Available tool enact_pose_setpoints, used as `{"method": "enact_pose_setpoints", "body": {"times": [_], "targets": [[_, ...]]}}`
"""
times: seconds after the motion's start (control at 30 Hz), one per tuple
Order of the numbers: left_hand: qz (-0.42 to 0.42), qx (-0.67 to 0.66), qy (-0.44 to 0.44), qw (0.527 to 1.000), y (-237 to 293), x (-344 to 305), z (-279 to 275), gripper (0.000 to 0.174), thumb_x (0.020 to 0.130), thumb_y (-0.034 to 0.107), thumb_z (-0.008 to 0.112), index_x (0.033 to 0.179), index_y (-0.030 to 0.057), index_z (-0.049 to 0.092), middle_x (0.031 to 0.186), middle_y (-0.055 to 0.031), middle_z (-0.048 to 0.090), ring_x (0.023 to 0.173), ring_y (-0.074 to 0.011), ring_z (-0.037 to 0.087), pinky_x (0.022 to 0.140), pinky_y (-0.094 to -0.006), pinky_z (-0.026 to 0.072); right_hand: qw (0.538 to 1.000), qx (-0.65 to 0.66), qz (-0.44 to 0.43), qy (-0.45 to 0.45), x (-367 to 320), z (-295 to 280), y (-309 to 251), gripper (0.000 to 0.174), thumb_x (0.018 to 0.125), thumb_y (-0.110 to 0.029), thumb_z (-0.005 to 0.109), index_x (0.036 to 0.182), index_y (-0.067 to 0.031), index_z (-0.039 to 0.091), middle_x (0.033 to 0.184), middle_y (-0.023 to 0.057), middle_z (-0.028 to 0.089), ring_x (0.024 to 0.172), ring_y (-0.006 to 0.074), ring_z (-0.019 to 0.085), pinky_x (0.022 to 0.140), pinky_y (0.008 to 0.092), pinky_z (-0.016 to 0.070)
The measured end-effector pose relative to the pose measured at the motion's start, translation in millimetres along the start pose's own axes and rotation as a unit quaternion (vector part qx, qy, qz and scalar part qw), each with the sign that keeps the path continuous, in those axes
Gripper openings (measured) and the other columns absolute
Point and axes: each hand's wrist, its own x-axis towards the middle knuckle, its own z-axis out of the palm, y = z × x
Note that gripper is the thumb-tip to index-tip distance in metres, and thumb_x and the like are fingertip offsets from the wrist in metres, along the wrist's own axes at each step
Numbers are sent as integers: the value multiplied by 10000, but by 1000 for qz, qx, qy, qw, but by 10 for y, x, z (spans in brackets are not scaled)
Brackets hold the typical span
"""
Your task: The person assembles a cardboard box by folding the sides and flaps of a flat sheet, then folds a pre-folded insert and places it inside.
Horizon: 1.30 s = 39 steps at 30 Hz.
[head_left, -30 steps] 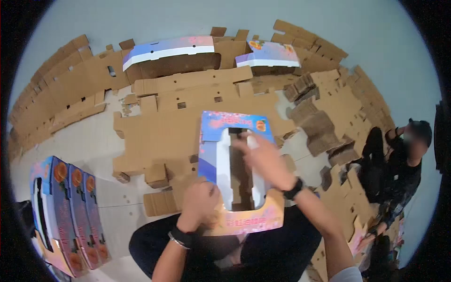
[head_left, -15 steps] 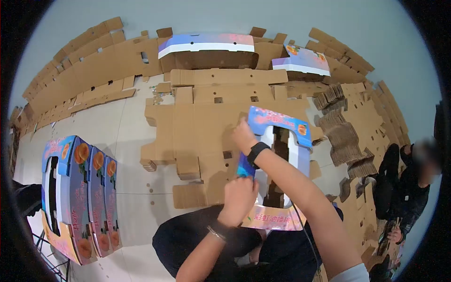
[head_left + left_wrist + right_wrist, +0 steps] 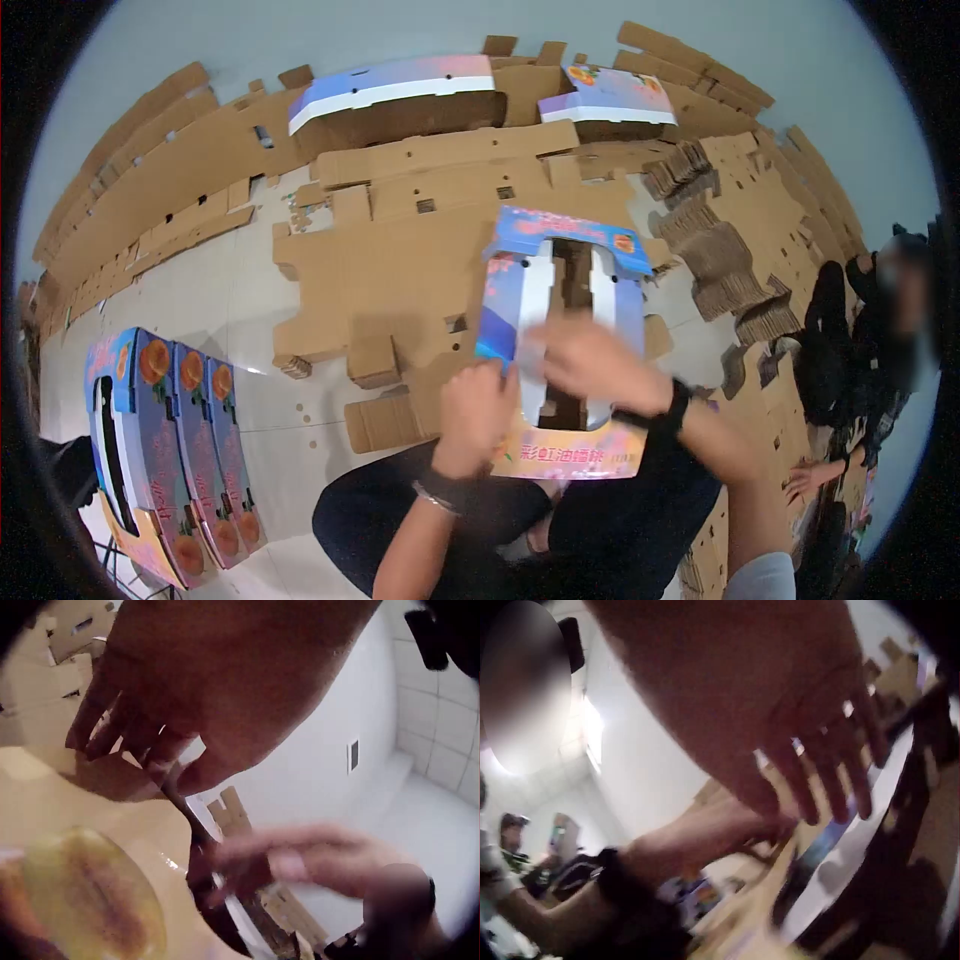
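A printed fruit carton [image 3: 575, 462] stands before the person's lap, a long cut-out opening in its top with white inner edges. Its far end is blue, its near end orange with pink lettering. The left hand [image 3: 475, 415] grips the carton's near left side; in the left wrist view, its thumb and fingers [image 3: 191, 769] meet at the rim of the opening. Blurred by motion, the right hand [image 3: 600, 362] is over the opening, close to the left hand. Its fingers [image 3: 832, 784] reach down spread and fairly straight beside a white edge in the right wrist view.
Three similar cartons [image 3: 160, 450] stand in a row on the left. Flat brown cardboard [image 3: 375, 270] covers the floor ahead. Partly formed cartons [image 3: 400, 85] lie along the wall, and folded cardboard stacks [image 3: 715, 260] to the right, where another person [image 3: 855, 400] sits.
The right hand went from the opening to the carton's far left side, then back toward the person over the opening. The left hand stays at the near left side.
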Motion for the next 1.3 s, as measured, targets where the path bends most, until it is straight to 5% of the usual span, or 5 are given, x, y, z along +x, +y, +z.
{"method": "enact_pose_setpoints", "body": {"times": [0.03,0.6,0.77,1.03,1.3], "targets": [[-4,-21,12,1000,-26,4,-3,336,882,304,535,746,15,640,709,-194,625,690,-351,632,628,-460,494,992,48,38,-112,-264,102,-112,355,840,-195,587,1169,-65,559,1080,146,604,910,336,607,770,418,502],[-31,-113,99,988,-135,-9,32,385,862,205,596,635,-72,453,489,-38,369,515,-76,325,460,-312,285,986,87,92,104,-961,699,-419,175,940,-293,472,1019,-137,483,462,123,501,436,322,558,405,435,414],[-43,-118,178,976,-270,49,-184,256,842,132,587,689,-69,550,478,-38,377,512,-75,339,469,-276,305,987,106,62,103,-981,741,-370,164,918,-274,496,1006,-137,516,494,96,531,449,298,572,398,400,416],[122,-17,-9,992,60,-49,-93,343,850,228,630,1164,92,610,1126,-162,556,1011,-335,556,885,-405,444,996,73,-43,23,-1197,545,-537,399,828,-165,535,1220,-98,533,733,95,629,564,256,633,460,361,488],[60,-81,-226,969,-248,-388,-912,376,868,258,607,1188,63,577,1054,-210,616,935,-356,605,800,-403,476,968,-196,-111,-115,-1716,-20,-1544,601,806,-158,523,1384,-40,406,955,235,621,555,164,550,491,255,446]]}}
